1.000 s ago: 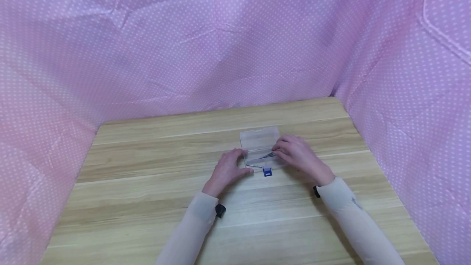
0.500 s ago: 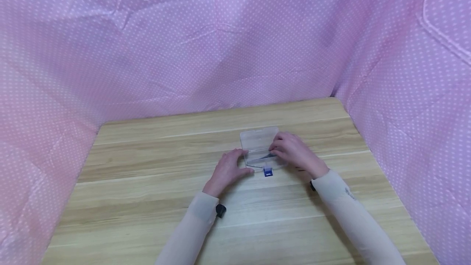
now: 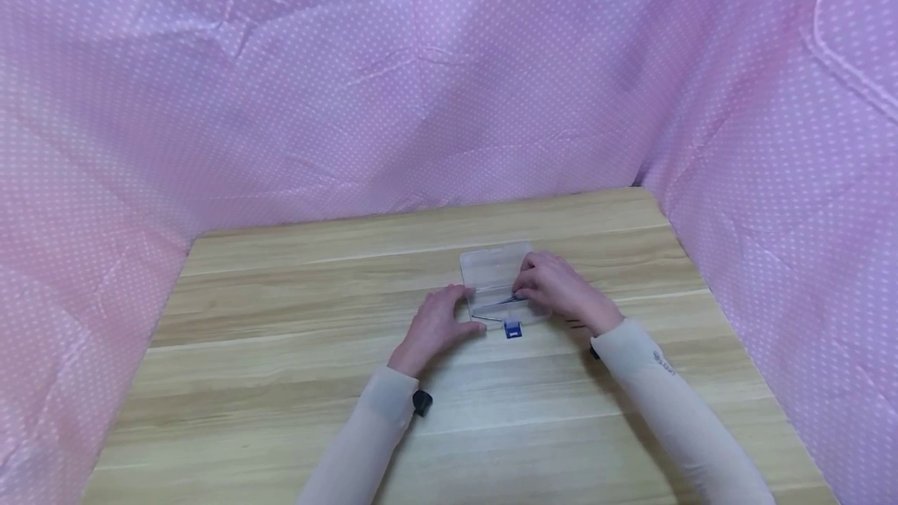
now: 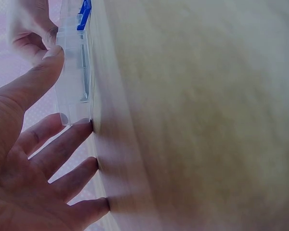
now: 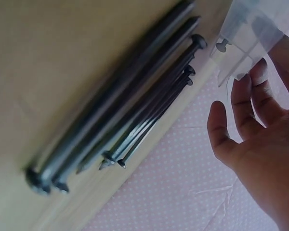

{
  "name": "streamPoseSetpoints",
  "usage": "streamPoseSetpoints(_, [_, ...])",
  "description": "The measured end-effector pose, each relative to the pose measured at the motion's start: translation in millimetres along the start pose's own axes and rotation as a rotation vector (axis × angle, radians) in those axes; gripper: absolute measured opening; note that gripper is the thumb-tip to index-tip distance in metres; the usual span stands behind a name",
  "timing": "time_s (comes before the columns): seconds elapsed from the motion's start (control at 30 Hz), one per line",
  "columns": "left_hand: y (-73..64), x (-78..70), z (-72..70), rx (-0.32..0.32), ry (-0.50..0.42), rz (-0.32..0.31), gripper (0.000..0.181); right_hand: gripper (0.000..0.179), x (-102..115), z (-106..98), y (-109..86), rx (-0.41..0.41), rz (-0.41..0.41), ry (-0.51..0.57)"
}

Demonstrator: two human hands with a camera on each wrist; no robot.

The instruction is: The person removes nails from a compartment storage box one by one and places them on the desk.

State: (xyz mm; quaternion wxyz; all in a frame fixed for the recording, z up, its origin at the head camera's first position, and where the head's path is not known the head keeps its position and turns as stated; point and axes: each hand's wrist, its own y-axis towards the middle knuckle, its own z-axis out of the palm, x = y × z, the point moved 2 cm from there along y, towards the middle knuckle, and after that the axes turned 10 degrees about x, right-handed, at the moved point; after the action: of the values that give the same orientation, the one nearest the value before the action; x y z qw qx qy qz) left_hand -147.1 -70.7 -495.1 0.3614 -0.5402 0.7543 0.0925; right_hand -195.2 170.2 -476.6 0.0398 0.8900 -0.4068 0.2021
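A clear plastic box [image 3: 494,262] lies on the table with its lid folded back and a blue latch [image 3: 513,330] hanging at the front. My left hand [image 3: 433,327] holds its left end, thumb [image 4: 43,72] on the front wall and fingertips around the end and at the tabletop. With fingertips inside the box, my right hand [image 3: 559,287] pinches thin dark nails [image 3: 501,302] that slant down to the left; how many is hidden. Another nail [image 3: 487,318] lies along the front compartment. Through the wall, the right wrist view shows a nail head [image 5: 222,46].
Several loose nails [image 5: 130,96] of different thickness lie side by side on the wooden table [image 3: 281,380], right of the box and under my right wrist. Pink dotted cloth [image 3: 421,100] hangs behind the table and along its sides.
My right hand has shifted slightly left, and the nails at its fingertips sit lower in the box. The left hand keeps its hold on the box's end.
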Motion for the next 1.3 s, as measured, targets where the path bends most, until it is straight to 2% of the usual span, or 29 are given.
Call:
streamPoseSetpoints(0.87, [-0.8,0.4,1.4,-0.001,-0.008,0.006,0.066,0.017,-2.9,-3.4,7.9,0.135,-0.066,-0.117])
streamPoseSetpoints(1.3, [2.3,1.2,2.0,0.001,-0.004,-0.014,0.066,0.014,-2.1,-0.8,10.8,0.079,-0.139,-0.190])
